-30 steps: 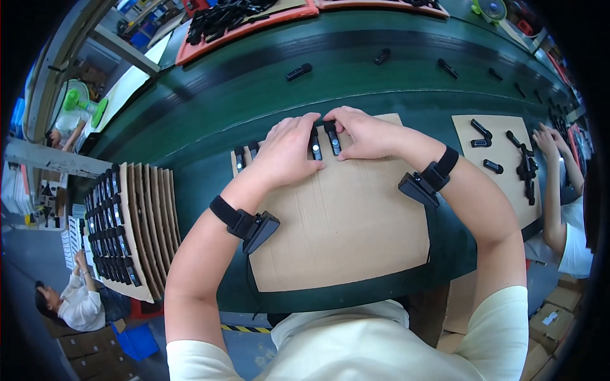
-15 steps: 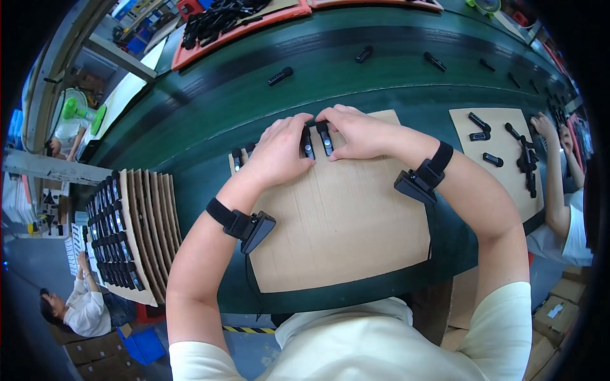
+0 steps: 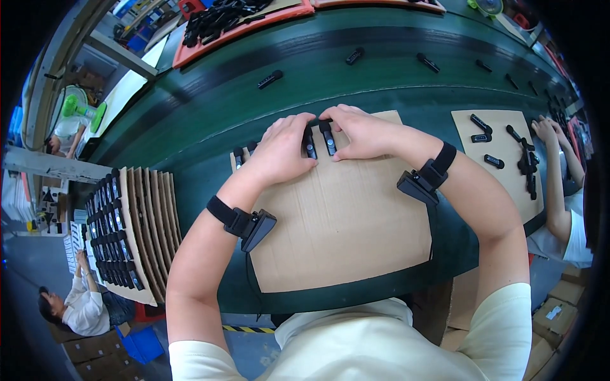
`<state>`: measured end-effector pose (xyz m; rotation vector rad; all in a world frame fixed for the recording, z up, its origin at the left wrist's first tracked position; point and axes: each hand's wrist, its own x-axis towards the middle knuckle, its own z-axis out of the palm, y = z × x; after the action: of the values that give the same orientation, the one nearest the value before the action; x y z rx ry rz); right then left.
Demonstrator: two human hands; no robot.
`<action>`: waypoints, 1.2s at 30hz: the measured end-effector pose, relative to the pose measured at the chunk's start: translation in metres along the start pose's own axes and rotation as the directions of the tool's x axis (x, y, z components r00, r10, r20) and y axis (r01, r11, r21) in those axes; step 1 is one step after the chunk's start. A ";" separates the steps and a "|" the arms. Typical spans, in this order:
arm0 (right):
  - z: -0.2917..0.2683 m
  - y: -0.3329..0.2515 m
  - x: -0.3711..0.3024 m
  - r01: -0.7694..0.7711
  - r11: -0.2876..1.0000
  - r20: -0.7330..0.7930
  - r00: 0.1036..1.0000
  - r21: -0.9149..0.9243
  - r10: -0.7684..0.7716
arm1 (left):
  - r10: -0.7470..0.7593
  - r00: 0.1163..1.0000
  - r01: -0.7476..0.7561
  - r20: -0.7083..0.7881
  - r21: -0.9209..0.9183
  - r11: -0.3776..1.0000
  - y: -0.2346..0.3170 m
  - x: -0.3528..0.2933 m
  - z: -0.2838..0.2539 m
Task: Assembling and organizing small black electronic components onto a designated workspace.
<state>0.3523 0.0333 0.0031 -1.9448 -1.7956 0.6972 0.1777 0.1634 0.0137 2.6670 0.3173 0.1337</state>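
Note:
Both my hands are at the far edge of a flat cardboard sheet (image 3: pixel 337 222). My left hand (image 3: pixel 279 149) has its fingers curled around the ends of a small black microphone (image 3: pixel 310 145) with a rounded dark head. Beside it, my right hand (image 3: pixel 362 134) pinches a second microphone (image 3: pixel 328 140) between index finger and thumb. Both microphones lie upright on the sheet, heads toward the far edge. Left of my left hand, another microphone (image 3: pixel 239 157) lies in the same row, and one more is partly hidden by that hand.
Several microphones (image 3: pixel 271 79) lie on the green conveyor belt (image 3: pixel 210 105) beyond. Stacked cardboard sheets (image 3: pixel 149 228) carrying rows of microphones stand at left. At right, a smaller cardboard sheet (image 3: pixel 508 184) holds loose microphones near a co-worker's hands (image 3: pixel 549 130). An orange tray (image 3: pixel 248 30) sits at the back.
Microphones on the belt have shifted left. My hands keep nearly the same grip and place. The co-worker's hands at right have come closer together.

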 end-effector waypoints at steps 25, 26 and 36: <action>-0.068 0.092 0.112 -0.208 0.869 -0.343 0.938 -0.449 0.047 | -0.393 0.917 0.398 -0.065 0.188 0.898 -0.149 0.085 -0.077; -0.069 0.093 0.115 -0.226 0.864 -0.295 0.951 -0.449 0.096 | -0.400 0.913 0.407 -0.079 0.203 0.891 -0.153 0.086 -0.073; -0.084 0.079 0.093 -0.096 0.960 -0.255 0.967 -0.264 0.027 | -0.374 0.903 0.415 -0.210 0.209 0.885 -0.149 0.070 -0.069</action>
<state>0.4707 0.1224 0.0143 -2.1628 -1.7546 0.2129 0.2051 0.3397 0.0122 2.7725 0.9861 0.1962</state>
